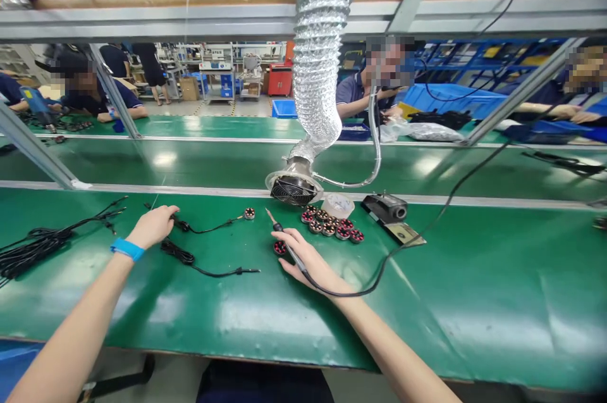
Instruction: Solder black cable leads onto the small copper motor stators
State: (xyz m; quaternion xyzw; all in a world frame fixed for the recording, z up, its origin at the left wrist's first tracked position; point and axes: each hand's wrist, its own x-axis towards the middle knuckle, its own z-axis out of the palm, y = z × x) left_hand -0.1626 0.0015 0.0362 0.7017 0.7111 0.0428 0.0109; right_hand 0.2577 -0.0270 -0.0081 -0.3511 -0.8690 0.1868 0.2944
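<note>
Workshop floor behind, green bench (497, 283) across the front, co-workers at the far side, one in a dark shirt (121, 96) at left. Far left on the bench: loose bunch of black cables (23, 254). Next, left hand (154, 226), blue wristband (127, 249) on, fingers curled at the upper coiled cable (183, 224); cannot tell if they grip it or only touch. That cable runs right to a small round coil part (249, 214). Lower coiled cable (177, 252) lies just below, its thin end pointing right. Near bench middle, right hand (310, 260) grasps a soldering iron (296, 257), tip up and to the left, cord trailing right. Red-and-black coil part (279, 247) sits between that hand's thumb and fingers; cannot tell if pinched. Above, fan (294, 190) on the end of a silver duct (325, 30). Just right, cluster of similar coil parts (327, 228) beside a whitish tape roll (338, 205). Further right, black stand (386, 207) with a flat yellowish plate (406, 233) at its near end.
</note>
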